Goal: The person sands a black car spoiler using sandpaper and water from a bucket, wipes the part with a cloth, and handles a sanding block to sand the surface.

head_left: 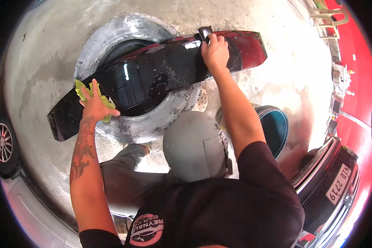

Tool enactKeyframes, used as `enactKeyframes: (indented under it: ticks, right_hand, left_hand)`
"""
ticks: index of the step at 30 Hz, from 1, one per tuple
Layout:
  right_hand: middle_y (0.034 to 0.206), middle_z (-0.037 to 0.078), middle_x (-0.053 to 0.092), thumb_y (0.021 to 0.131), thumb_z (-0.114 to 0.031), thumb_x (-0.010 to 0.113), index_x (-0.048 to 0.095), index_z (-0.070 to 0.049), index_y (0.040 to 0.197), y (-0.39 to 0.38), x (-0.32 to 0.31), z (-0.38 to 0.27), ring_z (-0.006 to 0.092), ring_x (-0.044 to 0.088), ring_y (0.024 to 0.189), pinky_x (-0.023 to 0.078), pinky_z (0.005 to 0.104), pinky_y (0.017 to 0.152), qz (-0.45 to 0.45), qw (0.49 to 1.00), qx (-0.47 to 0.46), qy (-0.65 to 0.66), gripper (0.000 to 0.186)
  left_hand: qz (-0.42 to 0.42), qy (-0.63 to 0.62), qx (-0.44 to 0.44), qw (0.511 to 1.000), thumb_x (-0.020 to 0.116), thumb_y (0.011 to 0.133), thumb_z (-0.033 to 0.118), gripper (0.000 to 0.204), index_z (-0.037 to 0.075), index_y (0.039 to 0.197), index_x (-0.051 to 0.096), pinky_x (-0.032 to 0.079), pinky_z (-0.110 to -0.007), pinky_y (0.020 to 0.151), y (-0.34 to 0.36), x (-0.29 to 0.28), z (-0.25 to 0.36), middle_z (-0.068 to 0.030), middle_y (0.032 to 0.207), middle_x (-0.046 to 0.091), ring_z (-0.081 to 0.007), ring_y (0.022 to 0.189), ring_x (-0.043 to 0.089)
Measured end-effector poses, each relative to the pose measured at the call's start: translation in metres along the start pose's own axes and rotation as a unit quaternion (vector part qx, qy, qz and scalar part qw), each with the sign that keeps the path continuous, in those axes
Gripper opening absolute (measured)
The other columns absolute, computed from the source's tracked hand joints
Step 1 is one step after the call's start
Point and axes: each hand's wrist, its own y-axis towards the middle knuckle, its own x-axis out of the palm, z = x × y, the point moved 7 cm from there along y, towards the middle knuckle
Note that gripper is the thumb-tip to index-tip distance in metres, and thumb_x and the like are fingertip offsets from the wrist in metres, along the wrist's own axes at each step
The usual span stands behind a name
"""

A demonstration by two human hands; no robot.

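A long, glossy black panel (pixel 146 78), shaped like a car spoiler, lies slantwise across a grey, worn tyre (pixel 111 35). Wet drops and a red reflection show on its surface. My left hand (pixel 96 106) rests with spread fingers on a yellow-green cloth (pixel 105 103), pressing it to the panel's left part. Toward the far right edge of the panel, my right hand (pixel 216 53) has its fingers curled at a small dark, shiny, bent piece (pixel 205 32). What kind of piece it is I cannot make out, and my fingers partly cover it.
A round container with a teal inside (pixel 275 130) stands beside my right arm. On the right is a car's front bumper (pixel 328 182); on the left, a grey car with a dark wheel (pixel 3 141). A pale plastic chair (pixel 328 18) stands far right on the concrete floor (pixel 41 53).
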Motion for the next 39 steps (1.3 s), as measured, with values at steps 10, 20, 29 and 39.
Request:
enactKeyframes:
  ticks: [10,20,29,39]
  right_hand:
    - [0.102,0.016,0.06,0.085,-0.024,0.071,0.063,-0.011,0.114,-0.016,0.012,0.036,0.0375,0.061,0.092,0.054,0.0496,0.076,-0.019,0.998,-0.047,-0.022,0.033]
    - [0.107,0.017,0.059,0.081,-0.013,0.072,0.057,-0.009,0.122,-0.096,0.0,-0.022,0.0364,0.056,0.098,0.048,0.0474,0.085,-0.204,0.95,-0.19,0.143,0.044]
    - [0.115,0.014,0.061,0.085,-0.015,0.07,0.06,-0.01,0.126,-0.067,-0.004,0.047,0.0351,0.058,0.103,0.049,0.0462,0.089,-0.197,0.971,-0.125,0.055,0.042]
    - [0.124,0.006,0.06,0.083,-0.01,0.062,0.064,-0.018,0.121,-0.079,-0.02,0.031,0.0293,0.056,0.111,0.045,0.0449,0.095,-0.175,0.952,-0.25,0.041,0.039]
  left_hand:
    - [0.003,-0.003,0.014,1.0,0.101,0.047,0.035,0.159,0.012,0.161,-0.008,0.006,-0.066,0.121,0.003,0.002,-0.002,-0.0402,0.16,0.005,-0.0484,0.153,0.002]
    - [-0.004,0.014,0.008,1.0,0.1,0.046,0.037,0.16,0.014,0.161,-0.01,0.006,-0.067,0.121,0.006,0.006,-0.003,-0.0402,0.16,0.005,-0.0479,0.153,0.003]
    - [-0.005,0.012,0.007,1.0,0.1,0.046,0.037,0.161,0.013,0.16,-0.011,0.005,-0.068,0.12,0.009,0.007,-0.006,-0.0398,0.16,0.006,-0.0477,0.153,0.001]
    - [0.011,0.003,0.021,1.0,0.101,0.046,0.036,0.161,0.013,0.16,-0.01,0.005,-0.07,0.119,0.009,0.007,-0.005,-0.0388,0.16,0.009,-0.0484,0.153,0.001]
